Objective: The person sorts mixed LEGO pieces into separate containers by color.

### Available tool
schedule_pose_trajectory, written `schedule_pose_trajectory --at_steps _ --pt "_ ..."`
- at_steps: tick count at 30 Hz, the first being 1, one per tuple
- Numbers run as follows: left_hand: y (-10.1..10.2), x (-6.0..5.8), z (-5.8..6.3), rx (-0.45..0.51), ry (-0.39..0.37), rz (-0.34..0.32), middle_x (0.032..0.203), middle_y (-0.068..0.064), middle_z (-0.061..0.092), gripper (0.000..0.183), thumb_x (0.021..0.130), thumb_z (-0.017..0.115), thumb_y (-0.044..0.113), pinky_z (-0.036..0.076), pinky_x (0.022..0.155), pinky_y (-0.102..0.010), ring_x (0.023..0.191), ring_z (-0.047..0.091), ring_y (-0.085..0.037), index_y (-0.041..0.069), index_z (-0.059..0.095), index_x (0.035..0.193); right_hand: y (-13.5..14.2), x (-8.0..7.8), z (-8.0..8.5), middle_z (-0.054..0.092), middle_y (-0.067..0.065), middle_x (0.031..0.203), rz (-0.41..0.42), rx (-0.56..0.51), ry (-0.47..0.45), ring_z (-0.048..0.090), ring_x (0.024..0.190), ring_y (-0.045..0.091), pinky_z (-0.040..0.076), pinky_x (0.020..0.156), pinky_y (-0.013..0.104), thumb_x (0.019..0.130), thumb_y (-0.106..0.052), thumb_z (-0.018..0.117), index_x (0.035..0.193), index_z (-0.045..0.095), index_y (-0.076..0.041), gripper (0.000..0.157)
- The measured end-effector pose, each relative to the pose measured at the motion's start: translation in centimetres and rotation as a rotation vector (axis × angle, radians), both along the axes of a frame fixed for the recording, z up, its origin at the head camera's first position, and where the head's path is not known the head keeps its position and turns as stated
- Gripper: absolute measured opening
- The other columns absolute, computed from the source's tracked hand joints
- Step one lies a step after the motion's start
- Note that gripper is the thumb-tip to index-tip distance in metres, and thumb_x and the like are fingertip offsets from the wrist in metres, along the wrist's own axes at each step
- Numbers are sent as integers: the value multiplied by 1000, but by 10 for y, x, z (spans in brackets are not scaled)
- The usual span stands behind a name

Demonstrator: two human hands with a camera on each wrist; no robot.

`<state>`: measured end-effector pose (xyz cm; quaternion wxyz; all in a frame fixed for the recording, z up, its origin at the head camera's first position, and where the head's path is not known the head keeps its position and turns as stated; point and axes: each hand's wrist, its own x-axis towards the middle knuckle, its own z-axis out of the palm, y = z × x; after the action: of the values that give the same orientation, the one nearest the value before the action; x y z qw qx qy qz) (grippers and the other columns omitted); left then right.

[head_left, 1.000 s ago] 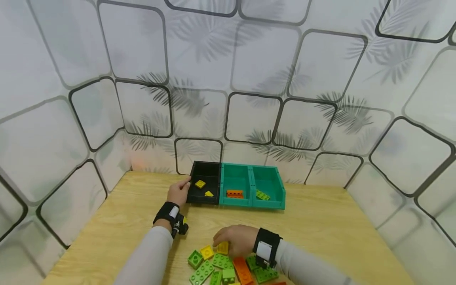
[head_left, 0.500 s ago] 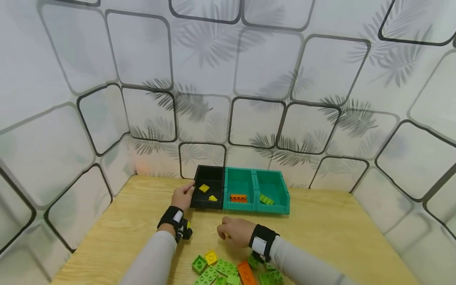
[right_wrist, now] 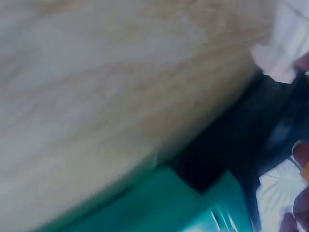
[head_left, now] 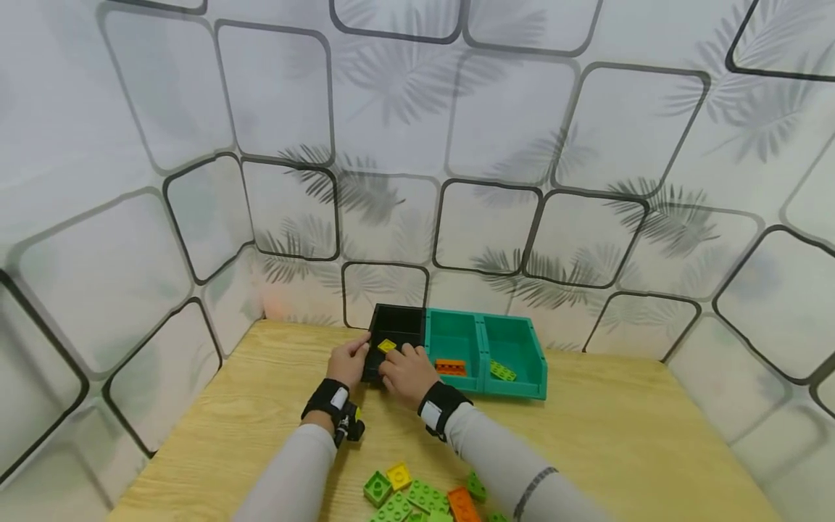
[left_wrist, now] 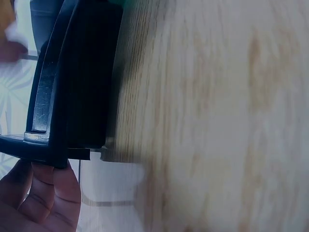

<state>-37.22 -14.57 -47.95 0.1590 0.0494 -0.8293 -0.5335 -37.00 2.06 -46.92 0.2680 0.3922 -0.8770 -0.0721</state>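
My left hand (head_left: 346, 364) rests at the left side of a black bin (head_left: 399, 319). In the left wrist view its fingertips touch the outside of the black bin's wall (left_wrist: 59, 96). Over the front of that bin is my right hand (head_left: 407, 375), fingers pointing down into it. A bit of a yellow toy brick (right_wrist: 305, 172) shows pinched between its fingers in the right wrist view. Inside the black bin lies a yellow square brick (head_left: 387, 346); the smaller yellow piece seen there before is hidden behind the right hand.
Two joined teal bins (head_left: 512, 330) adjoin the black one on its right. They hold an orange brick (head_left: 450, 367) and a green brick (head_left: 503, 371). Several loose bricks, including a yellow one (head_left: 399, 476) and an orange one (head_left: 462, 504), lie at the table's front. Patterned curtain walls (head_left: 391, 225) enclose the table (head_left: 607, 435).
My right hand has picked a yellow brick from the pile and carried it forward and left to the black bin. The left hand has stayed at the bin's side. The head view has shifted slightly.
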Motion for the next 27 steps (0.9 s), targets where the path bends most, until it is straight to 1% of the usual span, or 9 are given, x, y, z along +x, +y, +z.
schedule_pose_trajectory --at_steps 2,3,5,7,11,14,18,23,27 --pt "2 -1 1 4 4 -5 130 -18 59 32 99 56 12 43 100 -50 123 54 -35 7 64 129 -5 -5 -5 64 -5 108 -57 23 18 55 91 21 45 84 38 95 -32 61 105 73 -31 15" --pt "3 -1 1 0 8 -5 130 -18 59 31 99 56 12 42 101 -50 123 54 -35 7 64 129 -7 -8 -8 64 -4 111 -89 39 18 56 95 23 45 91 42 94 -31 62 109 72 -31 18" --pt "5 -2 1 -6 14 -6 129 -18 60 31 99 56 12 42 101 -50 122 54 -35 7 64 128 -10 -13 -13 64 -2 117 -142 64 -2 57 102 25 40 101 49 95 -29 61 116 71 -31 23" --pt "6 -3 2 -15 17 -5 128 -18 60 31 98 56 12 42 101 -50 121 55 -36 7 65 128 -12 -16 -15 62 0 125 -182 71 -41 57 108 27 31 108 54 96 -29 60 121 69 -30 27" --pt "7 -4 3 -20 23 0 127 -18 61 30 98 57 12 43 100 -50 121 56 -35 7 65 127 -14 -19 -14 54 6 139 -227 76 -106 57 113 28 22 114 52 98 -35 54 127 66 -30 32" --pt "7 -4 3 -22 29 -3 127 -19 61 31 98 56 12 43 99 -49 120 56 -35 7 65 127 -13 -18 -12 50 7 144 -234 92 -125 58 114 27 22 115 50 99 -39 51 127 66 -32 33" --pt "6 -4 2 -19 33 -8 127 -18 61 31 98 56 11 43 100 -49 120 56 -35 7 65 127 -11 -17 -10 51 7 142 -209 94 -124 58 115 25 23 115 47 100 -39 50 127 66 -32 33" --pt "4 -3 -3 -21 42 -14 128 -18 60 31 98 56 11 42 100 -50 120 56 -36 6 65 128 -5 -15 -9 54 7 140 -136 48 -146 55 121 24 24 114 48 100 -34 52 128 66 -27 32" --pt "-2 -4 -6 -27 39 -17 129 -18 60 32 99 55 12 42 101 -50 121 55 -36 7 64 129 3 -16 -5 53 6 142 -88 6 -189 49 128 24 21 115 48 102 -31 49 133 62 -22 35"
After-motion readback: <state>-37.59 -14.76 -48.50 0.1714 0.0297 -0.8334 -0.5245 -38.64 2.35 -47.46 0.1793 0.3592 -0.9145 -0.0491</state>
